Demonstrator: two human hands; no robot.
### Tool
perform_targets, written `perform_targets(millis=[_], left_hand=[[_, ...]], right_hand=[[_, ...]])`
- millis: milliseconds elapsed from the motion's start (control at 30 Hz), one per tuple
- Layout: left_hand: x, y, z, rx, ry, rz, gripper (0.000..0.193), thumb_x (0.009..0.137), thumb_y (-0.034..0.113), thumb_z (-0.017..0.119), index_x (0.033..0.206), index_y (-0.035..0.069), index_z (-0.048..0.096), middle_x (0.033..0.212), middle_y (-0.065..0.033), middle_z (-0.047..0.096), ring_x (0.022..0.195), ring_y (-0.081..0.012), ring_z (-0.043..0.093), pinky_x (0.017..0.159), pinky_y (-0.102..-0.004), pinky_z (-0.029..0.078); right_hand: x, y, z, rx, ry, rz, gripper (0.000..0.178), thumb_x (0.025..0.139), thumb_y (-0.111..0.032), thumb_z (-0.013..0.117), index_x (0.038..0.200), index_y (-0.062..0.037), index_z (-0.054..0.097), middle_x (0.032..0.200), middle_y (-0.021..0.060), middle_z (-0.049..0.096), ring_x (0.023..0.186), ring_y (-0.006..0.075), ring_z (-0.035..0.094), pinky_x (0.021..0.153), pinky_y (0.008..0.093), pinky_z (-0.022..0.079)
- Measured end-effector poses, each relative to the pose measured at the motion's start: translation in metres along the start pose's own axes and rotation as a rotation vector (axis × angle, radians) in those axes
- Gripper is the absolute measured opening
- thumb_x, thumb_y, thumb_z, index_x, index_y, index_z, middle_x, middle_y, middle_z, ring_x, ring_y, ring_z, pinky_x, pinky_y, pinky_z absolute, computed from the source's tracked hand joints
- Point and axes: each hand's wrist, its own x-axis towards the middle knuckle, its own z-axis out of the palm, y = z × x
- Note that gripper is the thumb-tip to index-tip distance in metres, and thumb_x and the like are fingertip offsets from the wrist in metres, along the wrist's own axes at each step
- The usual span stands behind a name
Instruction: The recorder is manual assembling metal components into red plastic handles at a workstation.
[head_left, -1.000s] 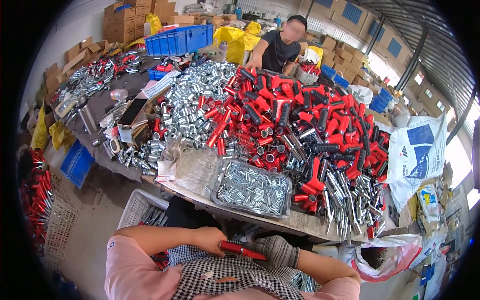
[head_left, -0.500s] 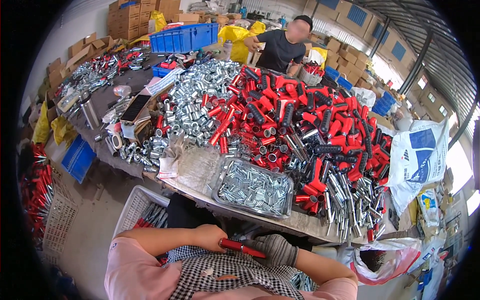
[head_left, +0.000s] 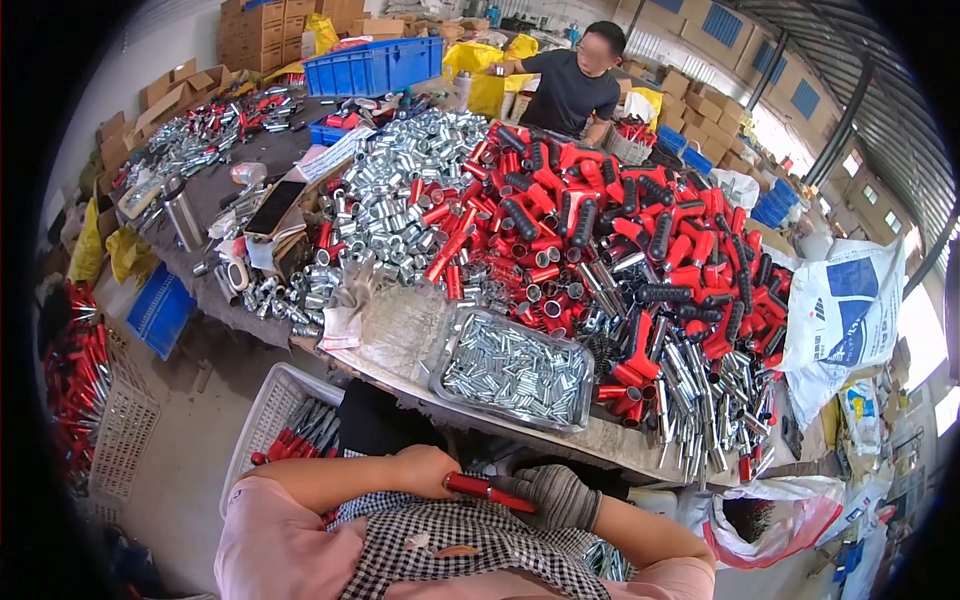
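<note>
Red tube is on the wearer's side of the clear tray, spanning both fists. Bare left hand curled round its left end; gloved right hand closed on the other. Midsection exposed between them. Fingertips mostly hidden, can't tell exact contact.

head-worn left fisheye | faces down, forward | workbench near

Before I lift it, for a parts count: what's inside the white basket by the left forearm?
Red-and-silver pieces lie in the white basket; whatever is beneath them or under the left forearm is covered.
</note>
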Motion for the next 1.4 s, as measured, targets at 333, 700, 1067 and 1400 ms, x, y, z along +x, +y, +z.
perform_targets(millis=[333, 700, 1067, 1400], left_hand=[[0.004, -0.005, 0.008, 0.019, 0.096, 0.014, 0.035, 0.073, 0.047, 0.070, 0.076, 0.012, 0.067, 0.075, -0.0123, 0.068, 0.072, -0.0347, 0.066, 0.065, -0.0459, 0.052], [0.007, -0.013, 0.025, 0.088, 0.165, 0.005, 0.033, 0.072, 0.046, 0.070, 0.076, 0.013, 0.066, 0.072, -0.0116, 0.067, 0.071, -0.0342, 0.066, 0.063, -0.0470, 0.052], [0.011, -0.014, 0.030, 0.029, 0.175, -0.009, 0.030, 0.073, 0.044, 0.071, 0.077, 0.014, 0.067, 0.072, -0.0115, 0.067, 0.071, -0.0344, 0.066, 0.064, -0.0461, 0.052], [0.008, -0.012, 0.032, 0.025, 0.170, -0.004, 0.030, 0.073, 0.044, 0.072, 0.078, 0.014, 0.068, 0.074, -0.0114, 0.068, 0.071, -0.0344, 0.066, 0.065, -0.0457, 0.052]], right_hand=[[0.003, 0.011, 0.004, -0.063, 0.044, -0.053, 0.050, 0.078, -0.031, 0.068, 0.125, -0.0149, 0.059, 0.070, 0.0109, 0.056, 0.058, 0.0322, 0.057, 0.053, 0.0410, 0.045], [0.003, 0.008, 0.008, 0.012, -0.017, 0.058, 0.062, 0.071, -0.031, 0.071, 0.128, -0.0144, 0.056, 0.088, 0.0148, 0.062, 0.073, 0.0362, 0.062, 0.066, 0.0433, 0.050], [0.006, 0.012, 0.005, 0.015, -0.053, 0.078, 0.056, 0.072, -0.030, 0.070, 0.125, -0.0172, 0.058, 0.083, 0.0145, 0.061, 0.070, 0.0359, 0.060, 0.064, 0.0439, 0.050], [0.003, 0.012, 0.012, 0.012, -0.100, 0.132, 0.057, 0.070, -0.032, 0.071, 0.124, -0.0184, 0.058, 0.082, 0.0151, 0.059, 0.070, 0.0374, 0.059, 0.065, 0.0440, 0.049]])
